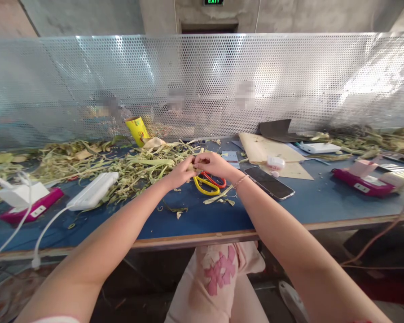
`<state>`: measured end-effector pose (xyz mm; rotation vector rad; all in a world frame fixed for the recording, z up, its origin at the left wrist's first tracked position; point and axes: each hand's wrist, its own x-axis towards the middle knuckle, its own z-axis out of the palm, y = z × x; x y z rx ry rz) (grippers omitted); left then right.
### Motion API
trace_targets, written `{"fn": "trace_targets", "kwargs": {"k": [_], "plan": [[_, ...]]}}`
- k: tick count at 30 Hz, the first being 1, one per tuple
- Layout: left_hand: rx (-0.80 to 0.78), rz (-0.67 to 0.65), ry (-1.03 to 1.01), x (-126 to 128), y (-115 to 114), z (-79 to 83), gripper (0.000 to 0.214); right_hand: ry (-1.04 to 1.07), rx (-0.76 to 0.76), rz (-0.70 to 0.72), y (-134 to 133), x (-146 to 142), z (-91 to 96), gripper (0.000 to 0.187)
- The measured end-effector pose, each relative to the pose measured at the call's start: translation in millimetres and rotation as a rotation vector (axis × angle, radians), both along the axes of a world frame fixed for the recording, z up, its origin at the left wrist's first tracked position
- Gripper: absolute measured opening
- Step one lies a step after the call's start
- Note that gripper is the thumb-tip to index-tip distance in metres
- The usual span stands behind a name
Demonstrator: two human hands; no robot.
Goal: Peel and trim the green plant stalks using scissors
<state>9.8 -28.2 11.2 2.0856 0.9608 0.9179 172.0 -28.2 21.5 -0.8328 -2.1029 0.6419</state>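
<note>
Bare forearms (117, 231) stretched forward, left grip (182, 174) and right grip (212, 163) close together, curled inward.

Small pale plant piece (191, 167), pinched at fingertips of left hand (181, 174) and right hand (212, 163), mostly covered, full shape and tilt impossible to make out. Held just beside right end of loose, tangled heap of yellow-green plant strips (148, 163), spread across blue tabletop (195, 224).

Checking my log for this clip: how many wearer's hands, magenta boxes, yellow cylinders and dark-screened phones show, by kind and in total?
Left hand and right hand: 2
Magenta boxes: 2
Yellow cylinder: 1
Dark-screened phone: 1
Total: 6
</note>
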Motion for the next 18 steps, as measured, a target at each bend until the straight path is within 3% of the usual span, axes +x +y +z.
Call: {"fn": "trace_targets", "kwargs": {"k": [4, 7, 12, 18], "plan": [[-0.279, -0.11, -0.378, 4.2, 6.3, -3.7, 0.019, 0.077, -0.036, -0.002, 0.9, 1.1, 1.0, 0.019], [-0.403, -0.107, -0.544, 8.1, 6.1, -2.3, 0.015, 0.118, -0.038, -0.013, 3.1, 3.0, 1.6, 0.021], [-0.453, 0.001, -0.722, 9.7, 5.1, -0.7, 0.023, 0.124, -0.01, -0.049, 7.0, 5.5, 1.5, 0.021], [-0.47, 0.093, -0.821, 15.8, 1.4, -1.2, 0.017, 0.068, 0.019, -0.178, 6.0, 6.8, 2.7, 0.019]]}}
